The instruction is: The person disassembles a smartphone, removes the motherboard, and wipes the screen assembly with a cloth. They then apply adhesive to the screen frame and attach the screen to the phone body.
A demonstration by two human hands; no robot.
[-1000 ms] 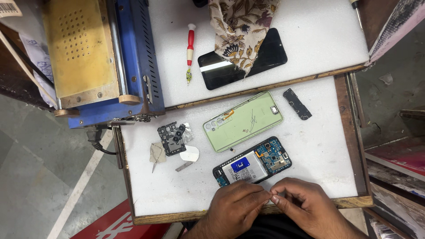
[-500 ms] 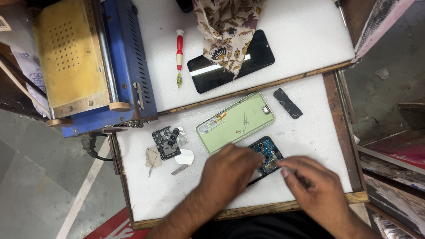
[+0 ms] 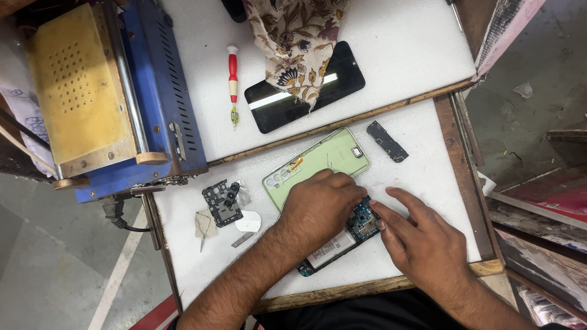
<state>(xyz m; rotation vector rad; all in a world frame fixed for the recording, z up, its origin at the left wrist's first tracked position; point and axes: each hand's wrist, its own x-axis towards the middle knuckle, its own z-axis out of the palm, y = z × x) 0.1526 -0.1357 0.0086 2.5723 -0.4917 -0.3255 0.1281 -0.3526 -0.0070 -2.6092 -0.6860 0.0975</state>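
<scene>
Head view, green back cover [image 3: 318, 162] touching left hand [image 3: 321, 205]

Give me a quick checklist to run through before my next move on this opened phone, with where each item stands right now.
1. Opened phone lies flat on the white table: ok.
2. Left hand steadies the phone, lying over its middle: ok.
3. Right hand has fingertips at the exposed circuit board: ok.
4. Green back cover set aside: not ok, the left hand's fingers overlap its edge.
5. Red-handled screwdriver within reach: cannot tell; it lies on the upper surface, beyond both hands.
6. Loose small parts kept together left of the phone: ok.
</scene>
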